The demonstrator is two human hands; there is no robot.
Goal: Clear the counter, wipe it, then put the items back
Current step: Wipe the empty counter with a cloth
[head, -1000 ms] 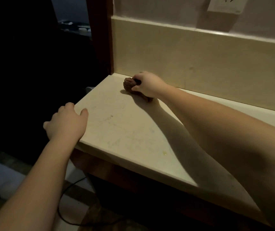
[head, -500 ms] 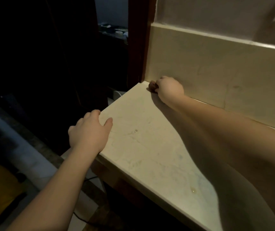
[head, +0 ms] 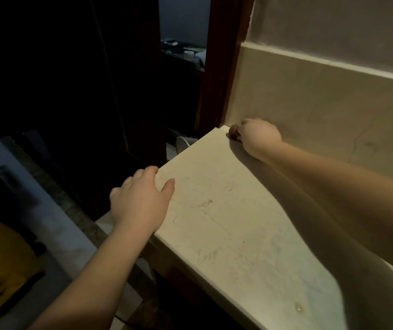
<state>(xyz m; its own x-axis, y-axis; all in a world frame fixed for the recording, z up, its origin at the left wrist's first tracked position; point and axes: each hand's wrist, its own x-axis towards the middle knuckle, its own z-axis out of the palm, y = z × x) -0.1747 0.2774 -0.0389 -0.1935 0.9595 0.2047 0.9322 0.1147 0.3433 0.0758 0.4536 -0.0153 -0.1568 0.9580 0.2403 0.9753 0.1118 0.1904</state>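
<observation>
**Head view: cloth jammed into the far corner**

Head view, and the right hand (head: 259,136) is curled tight round a brown cloth (head: 234,134), pressing it onto the surface (head: 226,222) right where the backsplash (head: 309,110) meets the dark door frame (head: 221,67). The cloth pokes out leftward from the fist; its long axis can't be told. The left hand (head: 140,201) lies flat, fingers relaxed over the near-left edge. The next stroke probably pulls back toward the body.
</observation>
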